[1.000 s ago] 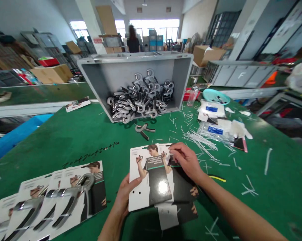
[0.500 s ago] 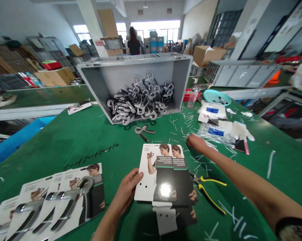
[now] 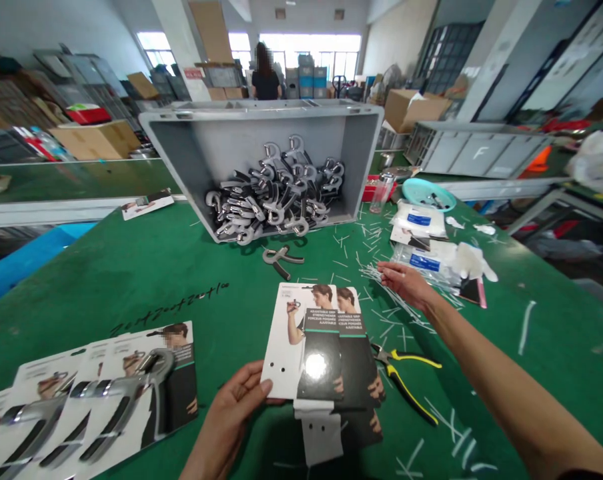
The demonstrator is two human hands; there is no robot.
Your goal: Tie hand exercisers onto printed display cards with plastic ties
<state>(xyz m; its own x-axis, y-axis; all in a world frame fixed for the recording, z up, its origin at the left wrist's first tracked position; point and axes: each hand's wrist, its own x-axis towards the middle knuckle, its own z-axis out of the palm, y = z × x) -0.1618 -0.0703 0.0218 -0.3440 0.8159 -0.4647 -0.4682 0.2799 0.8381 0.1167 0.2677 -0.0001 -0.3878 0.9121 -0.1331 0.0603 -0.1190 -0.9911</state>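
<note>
My left hand (image 3: 234,410) grips the left edge of a printed backing card (image 3: 286,347), its thumb on the front. More cards (image 3: 354,363) overlap behind and below it, and light glares off the dark panel. My right hand (image 3: 405,283) is over a loose pile of thin white cable ties (image 3: 396,300), fingertips pinched together at tie ends; how many they hold is unclear. Yellow-and-black pliers (image 3: 406,373) lie spread right of the cards. One grey-and-black hand grip strengthener (image 3: 281,260) rests beyond them. At left, strengtheners (image 3: 156,380) lie on overlapping cards.
A grey crate (image 3: 261,113) tipped on its side holds many strengtheners. On the right are plastic bags (image 3: 421,220), a white glove (image 3: 474,260) and a turquoise basin (image 3: 429,193). Loose ties litter the green table (image 3: 221,267). A person (image 3: 266,77) stands far back.
My right hand has shifted a little right and up from the tie pile, its fingers now more visible. My left hand still holds the card. The whole view has shifted slightly.
</note>
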